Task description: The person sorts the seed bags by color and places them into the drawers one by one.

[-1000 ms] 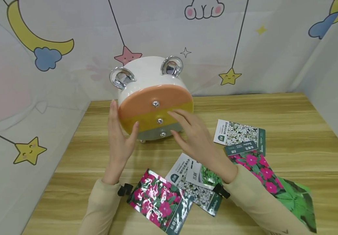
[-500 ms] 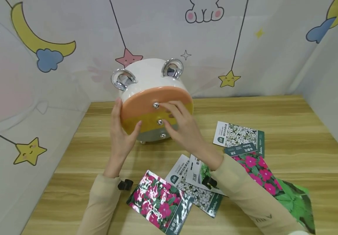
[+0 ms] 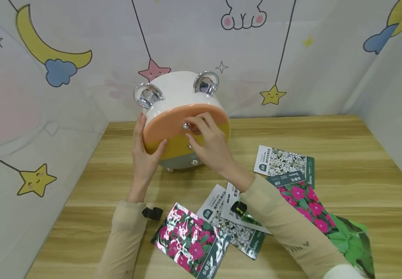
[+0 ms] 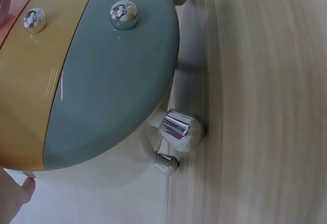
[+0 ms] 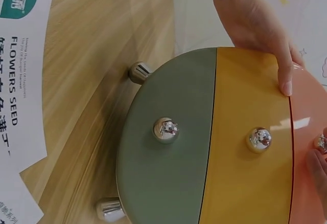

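Observation:
A small oval drawer cabinet [image 3: 183, 91], white with silver ears, stands on the table. Its front has an orange drawer [image 3: 162, 128], a yellow drawer [image 4: 41, 75] and a grey-green drawer [image 5: 173, 173], each with a round silver knob. My left hand [image 3: 144, 159] holds the cabinet's left side, thumb on the front and fingers along the side. At the orange drawer, my right hand [image 3: 213, 145] pinches the top knob [image 3: 186, 126] between thumb and fingers. The right wrist view shows this knob only at its edge. All the drawers look closed.
Several seed packets lie nearer the person: a pink-flower packet [image 3: 188, 236], a white-flower packet [image 3: 233, 228] partly under another, and overlapping packets at right with a white-flower packet [image 3: 286, 161] on top of the group's far end. A printed cloth wall [image 3: 312, 77] stands behind the table [image 3: 344, 162].
My right hand has moved left and up from beside the yellow drawer to the top knob, its fingers closing there. My left hand has settled against the cabinet's left side.

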`<state>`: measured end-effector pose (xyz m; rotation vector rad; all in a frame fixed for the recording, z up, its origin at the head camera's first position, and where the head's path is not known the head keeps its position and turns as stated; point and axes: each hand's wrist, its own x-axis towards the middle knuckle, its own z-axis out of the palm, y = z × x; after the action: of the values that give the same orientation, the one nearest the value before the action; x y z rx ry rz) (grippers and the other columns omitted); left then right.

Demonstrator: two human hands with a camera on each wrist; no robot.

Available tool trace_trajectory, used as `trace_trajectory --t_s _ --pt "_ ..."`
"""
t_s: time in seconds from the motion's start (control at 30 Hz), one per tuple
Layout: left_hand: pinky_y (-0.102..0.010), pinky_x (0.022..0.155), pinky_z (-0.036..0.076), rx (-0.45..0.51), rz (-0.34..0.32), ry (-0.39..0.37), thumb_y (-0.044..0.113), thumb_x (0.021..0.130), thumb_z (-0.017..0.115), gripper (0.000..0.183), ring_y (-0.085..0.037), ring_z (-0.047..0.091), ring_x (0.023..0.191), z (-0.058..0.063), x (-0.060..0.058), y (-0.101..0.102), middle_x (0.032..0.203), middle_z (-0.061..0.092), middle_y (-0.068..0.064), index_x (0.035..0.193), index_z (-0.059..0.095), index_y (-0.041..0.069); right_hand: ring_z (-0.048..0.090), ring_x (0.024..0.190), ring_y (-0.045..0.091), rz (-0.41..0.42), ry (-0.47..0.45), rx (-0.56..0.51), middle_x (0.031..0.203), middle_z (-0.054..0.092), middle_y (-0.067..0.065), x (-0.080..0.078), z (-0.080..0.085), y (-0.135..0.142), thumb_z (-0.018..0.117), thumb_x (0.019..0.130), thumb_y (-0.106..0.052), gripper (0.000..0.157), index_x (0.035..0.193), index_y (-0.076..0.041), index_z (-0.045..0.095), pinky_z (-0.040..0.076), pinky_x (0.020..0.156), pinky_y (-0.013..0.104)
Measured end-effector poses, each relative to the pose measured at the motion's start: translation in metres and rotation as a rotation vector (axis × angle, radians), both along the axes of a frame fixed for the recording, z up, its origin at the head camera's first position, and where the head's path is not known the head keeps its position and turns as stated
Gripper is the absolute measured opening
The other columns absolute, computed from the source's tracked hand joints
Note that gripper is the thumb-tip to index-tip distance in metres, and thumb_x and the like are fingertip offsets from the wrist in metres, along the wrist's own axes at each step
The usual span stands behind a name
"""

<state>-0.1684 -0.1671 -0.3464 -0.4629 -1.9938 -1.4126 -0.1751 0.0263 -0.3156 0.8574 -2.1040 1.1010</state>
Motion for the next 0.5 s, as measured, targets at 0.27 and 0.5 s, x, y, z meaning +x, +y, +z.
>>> trace_trajectory --t_s 0.27,0.5 --pt "-0.031 0.113 0.032 0.085 -0.083 -0.039 -0.006 0.081 0.068 0.077 -0.023 0.027 0.146 -0.001 -0.001 -0.002 0.160 0.022 -0.014 0.147 0.030 0.004 0.064 0.084 0.018 -0.019 0.011 -0.011 0.100 0.054 0.012 -0.004 0.002 -0.005 0.064 0.087 -0.003 0.025 0.112 0.002 0.063 0.056 0.076 0.019" --pt "-0.029 0.110 0.035 0.104 -0.104 -0.062 -0.007 0.082 0.066 0.080 -0.021 0.029 0.144 -0.017 -0.013 -0.008 0.162 0.019 -0.007 0.149 0.027 0.009 0.064 0.081 0.017 -0.034 0.050 -0.002 0.099 0.053 0.011 -0.005 -0.001 -0.009 0.064 0.087 0.000 0.021 0.108 0.002 0.063 0.055 0.073 0.016"
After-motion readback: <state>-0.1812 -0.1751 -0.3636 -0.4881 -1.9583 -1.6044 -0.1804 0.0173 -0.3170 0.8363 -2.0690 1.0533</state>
